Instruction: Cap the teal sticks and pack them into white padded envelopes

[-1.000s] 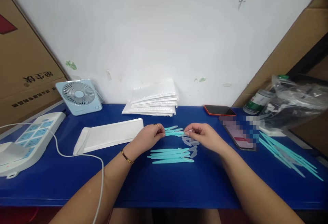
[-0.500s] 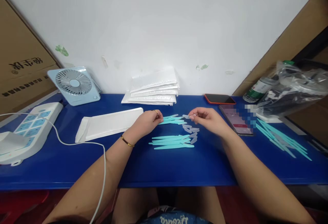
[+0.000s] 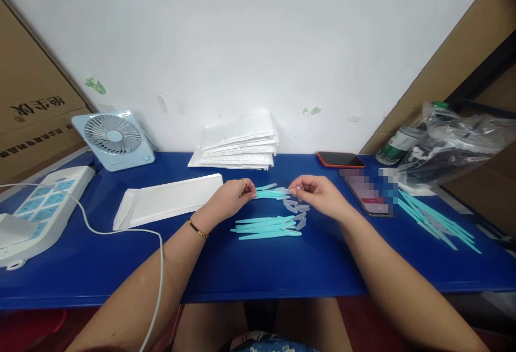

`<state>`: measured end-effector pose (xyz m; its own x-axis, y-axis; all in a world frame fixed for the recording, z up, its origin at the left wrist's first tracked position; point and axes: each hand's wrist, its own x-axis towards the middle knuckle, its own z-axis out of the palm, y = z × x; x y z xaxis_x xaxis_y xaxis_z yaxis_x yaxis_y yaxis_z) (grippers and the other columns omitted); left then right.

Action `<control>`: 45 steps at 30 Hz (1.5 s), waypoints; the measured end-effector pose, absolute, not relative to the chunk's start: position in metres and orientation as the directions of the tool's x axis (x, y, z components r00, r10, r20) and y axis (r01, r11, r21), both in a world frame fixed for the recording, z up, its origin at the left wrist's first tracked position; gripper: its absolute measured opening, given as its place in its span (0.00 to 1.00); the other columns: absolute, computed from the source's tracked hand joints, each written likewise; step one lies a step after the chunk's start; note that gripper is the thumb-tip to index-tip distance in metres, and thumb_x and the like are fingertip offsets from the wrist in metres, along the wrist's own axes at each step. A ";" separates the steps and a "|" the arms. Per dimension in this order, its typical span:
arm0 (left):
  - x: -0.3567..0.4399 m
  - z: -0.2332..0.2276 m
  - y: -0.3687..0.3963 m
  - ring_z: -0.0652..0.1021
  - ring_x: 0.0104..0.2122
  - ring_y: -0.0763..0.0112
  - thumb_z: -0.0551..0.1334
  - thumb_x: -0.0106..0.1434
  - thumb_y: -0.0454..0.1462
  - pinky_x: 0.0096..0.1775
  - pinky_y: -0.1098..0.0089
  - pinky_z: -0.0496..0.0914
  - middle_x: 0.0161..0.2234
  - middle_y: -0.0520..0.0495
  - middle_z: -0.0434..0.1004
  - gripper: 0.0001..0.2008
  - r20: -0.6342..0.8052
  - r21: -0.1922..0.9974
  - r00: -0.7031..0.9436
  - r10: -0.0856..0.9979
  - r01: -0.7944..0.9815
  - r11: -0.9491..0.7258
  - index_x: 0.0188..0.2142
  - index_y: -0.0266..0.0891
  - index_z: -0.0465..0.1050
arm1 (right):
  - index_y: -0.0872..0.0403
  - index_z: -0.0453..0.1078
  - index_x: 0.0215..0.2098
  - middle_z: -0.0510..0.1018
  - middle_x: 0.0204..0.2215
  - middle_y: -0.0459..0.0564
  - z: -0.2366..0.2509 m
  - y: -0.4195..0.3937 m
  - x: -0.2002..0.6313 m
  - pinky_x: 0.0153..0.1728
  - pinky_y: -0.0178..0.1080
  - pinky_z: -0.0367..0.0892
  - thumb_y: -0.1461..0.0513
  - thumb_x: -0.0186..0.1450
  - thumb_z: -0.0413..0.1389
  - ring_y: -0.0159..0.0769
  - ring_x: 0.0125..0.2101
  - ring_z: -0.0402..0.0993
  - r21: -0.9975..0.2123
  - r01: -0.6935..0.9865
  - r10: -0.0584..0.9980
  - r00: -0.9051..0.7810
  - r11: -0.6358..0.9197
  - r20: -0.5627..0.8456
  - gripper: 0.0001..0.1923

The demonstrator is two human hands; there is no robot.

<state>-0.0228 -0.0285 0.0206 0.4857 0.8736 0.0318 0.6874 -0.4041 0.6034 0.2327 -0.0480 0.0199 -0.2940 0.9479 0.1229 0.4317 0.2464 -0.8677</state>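
Closely, two bare hands meet over a blue tabletop (image 3: 266, 274), the left hand (image 3: 241, 193) pinching the near end of a slim turquoise tool (image 3: 268, 194) between thumb and fingers. Opposite, the right hand (image 3: 315, 194) has thumb and forefinger pressed together on what appears to be a clear cover (image 3: 285, 192) at the tool's other end; the fingertips hide exactly how the two parts meet. The opposed grip seems chosen to keep the slender tool level and steady between both hands. Other turquoise pieces lie beneath and beside it, and how many the left hand touches cannot be told. Loose clear covers (image 3: 297, 208) are scattered just beside the right hand, presumably to be within easy reach of those fingers. Nearer the person, a row of turquoise tools (image 3: 264, 228) lies side by side, tips mostly one way, an order that likely makes single pieces easy to pick out. A further fanned bunch (image 3: 437, 220) rests at far right, past a phone (image 3: 368, 196). A white envelope (image 3: 171, 201) lies flat beside the left hand, while a stack of white envelopes (image 3: 239, 148) sits against the wall, apparently to leave the middle free for handling.
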 end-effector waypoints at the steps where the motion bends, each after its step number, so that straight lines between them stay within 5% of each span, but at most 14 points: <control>1: -0.023 0.020 -0.027 0.71 0.28 0.71 0.54 0.60 0.41 0.31 0.71 0.63 0.29 0.51 0.74 0.09 0.031 0.609 0.479 0.877 0.687 -0.396 0.33 0.39 0.69 | 0.57 0.72 0.32 0.70 0.20 0.45 0.021 -0.048 0.235 0.21 0.32 0.58 0.52 0.58 0.56 0.28 0.21 0.63 -0.872 0.426 0.953 -0.276 0.240 0.128 0.15; 10: -0.019 0.015 -0.029 0.71 0.27 0.72 0.55 0.61 0.41 0.29 0.73 0.62 0.28 0.52 0.74 0.08 0.057 0.615 0.514 0.856 0.657 -0.436 0.34 0.40 0.69 | 0.56 0.72 0.35 0.72 0.20 0.45 0.011 -0.045 0.226 0.22 0.32 0.59 0.52 0.59 0.56 0.29 0.21 0.65 -0.890 0.399 0.935 -0.346 0.220 0.076 0.15; 16: -0.020 0.015 -0.025 0.72 0.37 0.65 0.56 0.61 0.39 0.38 0.69 0.64 0.36 0.47 0.75 0.09 0.176 0.425 0.443 0.879 0.772 -0.474 0.38 0.40 0.72 | 0.52 0.74 0.31 0.73 0.27 0.47 0.010 -0.039 0.243 0.28 0.34 0.60 0.55 0.60 0.54 0.31 0.25 0.66 -0.604 0.720 0.937 -0.312 0.341 0.157 0.11; 20: -0.017 0.018 -0.034 0.72 0.38 0.66 0.60 0.57 0.43 0.38 0.70 0.65 0.38 0.48 0.73 0.11 0.139 0.414 0.566 0.813 0.712 -0.567 0.39 0.42 0.73 | 0.52 0.73 0.28 0.72 0.29 0.47 0.003 -0.036 0.246 0.29 0.34 0.60 0.59 0.55 0.58 0.31 0.27 0.67 -0.535 0.772 0.928 -0.368 0.342 0.062 0.05; 25: -0.008 0.013 -0.046 0.73 0.31 0.69 0.60 0.57 0.43 0.29 0.72 0.62 0.32 0.51 0.75 0.09 -0.061 0.417 0.674 0.736 0.687 -0.595 0.33 0.42 0.74 | 0.54 0.70 0.28 0.73 0.26 0.46 0.004 -0.038 0.242 0.26 0.32 0.59 0.59 0.56 0.57 0.30 0.25 0.67 -0.558 0.773 0.935 -0.354 0.303 0.018 0.05; 33: -0.006 0.014 -0.048 0.72 0.29 0.70 0.61 0.56 0.45 0.26 0.73 0.58 0.29 0.51 0.75 0.10 -0.097 0.427 0.655 0.750 0.708 -0.563 0.31 0.42 0.73 | 0.54 0.72 0.32 0.73 0.22 0.45 0.014 -0.037 0.253 0.23 0.32 0.60 0.54 0.58 0.55 0.30 0.22 0.67 -0.739 0.624 0.952 -0.296 0.252 0.076 0.12; 40: -0.014 0.011 -0.038 0.70 0.25 0.72 0.54 0.62 0.43 0.27 0.73 0.60 0.26 0.51 0.72 0.10 0.011 0.560 0.550 0.835 0.689 -0.461 0.31 0.40 0.68 | 0.55 0.73 0.33 0.76 0.25 0.48 0.016 -0.038 0.256 0.29 0.35 0.66 0.56 0.55 0.60 0.33 0.27 0.72 -0.908 0.348 0.943 -0.308 0.232 0.123 0.11; 45: -0.022 0.014 -0.032 0.71 0.28 0.71 0.54 0.61 0.41 0.29 0.72 0.62 0.29 0.51 0.72 0.08 0.052 0.646 0.506 0.861 0.640 -0.416 0.32 0.40 0.67 | 0.54 0.74 0.26 0.76 0.31 0.50 0.013 -0.035 0.254 0.33 0.37 0.68 0.61 0.53 0.62 0.35 0.32 0.73 -0.885 0.277 0.913 -0.278 0.375 0.300 0.04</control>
